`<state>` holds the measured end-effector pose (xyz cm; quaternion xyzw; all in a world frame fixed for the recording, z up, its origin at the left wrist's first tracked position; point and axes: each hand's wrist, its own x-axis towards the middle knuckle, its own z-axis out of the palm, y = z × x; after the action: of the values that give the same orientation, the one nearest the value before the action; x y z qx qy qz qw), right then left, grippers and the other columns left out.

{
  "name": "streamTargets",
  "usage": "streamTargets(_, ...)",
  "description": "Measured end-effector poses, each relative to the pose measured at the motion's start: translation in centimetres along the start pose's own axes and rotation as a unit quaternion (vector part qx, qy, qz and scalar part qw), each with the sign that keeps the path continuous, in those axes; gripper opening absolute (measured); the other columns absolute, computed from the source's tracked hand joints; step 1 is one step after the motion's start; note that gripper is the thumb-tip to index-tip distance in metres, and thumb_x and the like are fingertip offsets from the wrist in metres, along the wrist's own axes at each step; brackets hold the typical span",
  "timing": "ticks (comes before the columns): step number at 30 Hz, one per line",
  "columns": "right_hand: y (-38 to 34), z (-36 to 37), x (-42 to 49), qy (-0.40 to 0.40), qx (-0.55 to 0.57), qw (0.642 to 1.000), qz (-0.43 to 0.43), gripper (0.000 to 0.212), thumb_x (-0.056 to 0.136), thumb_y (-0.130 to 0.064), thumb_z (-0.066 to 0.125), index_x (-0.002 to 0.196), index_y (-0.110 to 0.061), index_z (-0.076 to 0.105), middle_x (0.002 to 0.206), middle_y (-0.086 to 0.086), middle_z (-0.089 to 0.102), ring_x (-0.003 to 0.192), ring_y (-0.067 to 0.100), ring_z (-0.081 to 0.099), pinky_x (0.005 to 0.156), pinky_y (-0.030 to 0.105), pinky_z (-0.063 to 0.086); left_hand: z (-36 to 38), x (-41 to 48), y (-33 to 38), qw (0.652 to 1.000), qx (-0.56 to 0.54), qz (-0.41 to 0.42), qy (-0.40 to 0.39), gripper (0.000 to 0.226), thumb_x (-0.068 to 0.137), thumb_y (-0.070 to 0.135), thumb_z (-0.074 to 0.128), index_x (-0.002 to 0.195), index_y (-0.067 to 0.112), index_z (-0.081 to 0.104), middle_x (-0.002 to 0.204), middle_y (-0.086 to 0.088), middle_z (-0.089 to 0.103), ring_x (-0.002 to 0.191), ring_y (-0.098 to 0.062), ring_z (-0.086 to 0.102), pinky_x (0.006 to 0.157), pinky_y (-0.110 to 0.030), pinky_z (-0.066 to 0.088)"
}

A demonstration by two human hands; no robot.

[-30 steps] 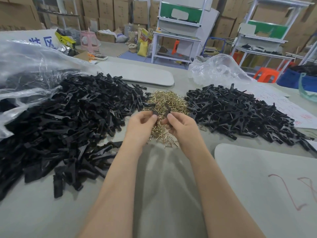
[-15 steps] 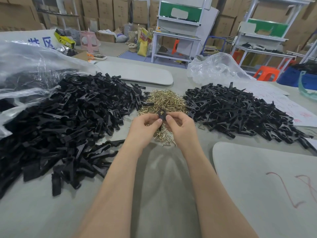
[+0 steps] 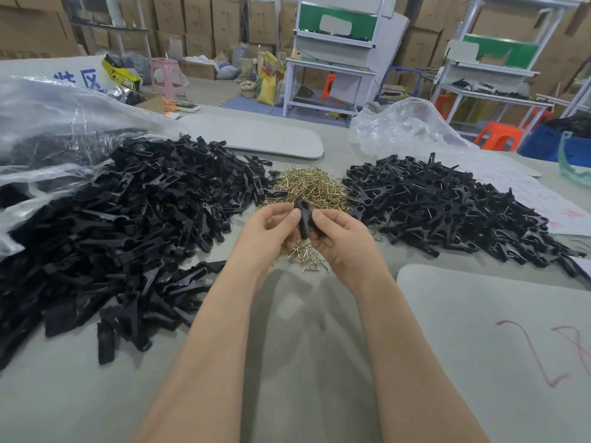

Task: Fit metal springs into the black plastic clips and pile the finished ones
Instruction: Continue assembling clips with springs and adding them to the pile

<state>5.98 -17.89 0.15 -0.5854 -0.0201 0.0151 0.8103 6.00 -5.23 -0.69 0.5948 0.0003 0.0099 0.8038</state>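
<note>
1. My left hand (image 3: 265, 233) and right hand (image 3: 343, 238) met over the near edge of the springs (image 3: 307, 187). Both pinched one clip (image 3: 303, 215) between them, thumbs pressed on its sides and fingers curled behind it.
2. The clip was matte black plastic and stood roughly upright. Its top end was rounded, with a dark hollow in it, and its narrower lower end was hidden between my fingers. I could not tell whether a spring sat in it.
3. The springs were thin, shiny, brass-coloured bent wires in a tangled heap on the table (image 3: 64, 394), between two black heaps. A few loose ones lay just beneath my hands.
4. The left pile (image 3: 128, 225) was the larger: long, flat, dull black plastic pieces, jumbled every way. Its far edge lay against the crumpled, clear left bag (image 3: 48, 116).
5. The right pile (image 3: 441, 206) was lower. Its black clips showed forked shapes, round holes and thin glints of wire.
6. The table was smooth and grey. On it to my right lay the near board (image 3: 479, 346), pale grey with rounded corners and red scribbles.
7. The far board (image 3: 256, 139), of the same shape, lay beyond the piles.
8. The crinkled, clear right bag (image 3: 406, 129) sat behind the right pile, and a white paper (image 3: 543, 199) with red writing lay beside that pile.
</note>
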Motion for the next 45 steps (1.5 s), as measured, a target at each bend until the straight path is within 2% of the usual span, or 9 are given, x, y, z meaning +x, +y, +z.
streamTargets(9,-0.5,-0.3,-0.1,0.0,0.058,0.995,0.082,0.013,0.091,-0.017,0.06,0.088,-0.004,0.059,0.067,0.005,0.063,0.051,0.008,0.054,0.052,0.015,0.048,-0.2,-0.2,0.8,0.993,-0.094,-0.029,-0.068,0.008,0.087,0.005,0.06,0.095,0.005,0.062,0.076,-0.001,0.071,0.069,-0.006,0.068,0.067,-0.014,0.053)
streamTargets(12,0.5,-0.3,0.2,0.073,-0.134,0.988,-0.014,0.028,0.09,-0.033,0.062,0.099,-0.006,0.06,0.079,0.002,0.068,0.063,0.006,0.062,0.059,0.014,0.049,-0.9,0.1,1.3,0.969,-0.239,-0.045,0.03,0.011,0.085,0.003,0.062,0.095,0.0,0.061,0.083,-0.006,0.07,0.075,-0.008,0.069,0.066,-0.014,0.053)
streamTargets(15,2.2,-0.2,0.4,0.052,-0.506,0.859,-0.064,0.044,0.087,-0.041,0.064,0.12,-0.012,0.059,0.11,0.002,0.062,0.096,0.011,0.058,0.082,0.02,0.047,-1.7,0.4,1.6,0.92,-0.371,-0.062,0.109,0.004,0.086,0.001,0.062,0.088,-0.003,0.062,0.083,-0.01,0.067,0.079,-0.012,0.068,0.061,-0.015,0.056)
streamTargets(18,3.6,0.4,0.6,0.015,-0.633,0.772,-0.046,0.044,0.088,-0.035,0.064,0.126,-0.015,0.054,0.124,0.008,0.051,0.113,0.024,0.049,0.1,0.035,0.039,-1.8,0.4,1.7,0.896,-0.415,-0.088,0.128,0.002,0.087,-0.003,0.061,0.086,-0.005,0.062,0.091,-0.015,0.063,0.086,-0.017,0.066,0.071,-0.022,0.058)
streamTargets(23,3.8,0.8,0.8,0.041,-0.604,0.786,-0.124,0.029,0.093,-0.023,0.057,0.12,-0.012,0.058,0.119,0.007,0.059,0.11,0.022,0.052,0.092,0.031,0.036,-2.0,0.3,1.4,0.883,-0.436,-0.135,0.111,0.006,0.086,-0.005,0.06,0.091,-0.003,0.061,0.099,-0.019,0.06,0.089,-0.022,0.067,0.069,-0.022,0.058)
streamTargets(32,3.1,-0.1,1.0,0.105,-0.386,0.905,-0.144,0.021,0.089,-0.011,0.063,0.11,-0.011,0.065,0.102,0.0,0.068,0.091,0.006,0.06,0.079,0.01,0.045,-1.8,0.6,0.7,0.908,-0.369,-0.18,0.087,0.022,0.087,0.011,0.064,0.109,0.009,0.06,0.083,-0.005,0.059,0.075,-0.01,0.053,0.074,-0.021,0.049)
streamTargets(36,2.7,-0.2,1.0,0.098,-0.288,0.946,-0.115,0.017,0.09,-0.001,0.058,0.104,-0.007,0.066,0.099,0.009,0.07,0.091,0.016,0.067,0.08,0.026,0.056,-1.7,0.7,0.9,0.901,-0.387,-0.177,0.085,0.006,0.088,0.003,0.061,0.094,0.003,0.06,0.087,-0.01,0.058,0.081,-0.013,0.059,0.076,-0.023,0.057)
streamTargets(42,2.9,-0.3,0.8,0.062,-0.484,0.861,-0.139,0.043,0.094,-0.001,0.043,0.135,-0.012,0.047,0.134,0.004,0.054,0.124,0.015,0.048,0.103,0.021,0.032,-1.6,0.3,1.1,0.885,-0.431,-0.166,0.058,0.017,0.086,-0.004,0.059,0.103,-0.003,0.057,0.106,-0.02,0.058,0.09,-0.023,0.066,0.073,-0.027,0.058)
streamTargets(45,2.5,-0.8,0.9,0.1,-0.555,0.814,-0.138,0.034,0.092,-0.02,0.057,0.125,-0.013,0.054,0.126,0.007,0.051,0.12,0.021,0.045,0.099,0.024,0.031,-1.7,0.4,1.1,0.876,-0.449,-0.168,0.054,0.018,0.088,-0.002,0.057,0.106,-0.002,0.055,0.106,-0.02,0.06,0.089,-0.023,0.066,0.073,-0.027,0.058)
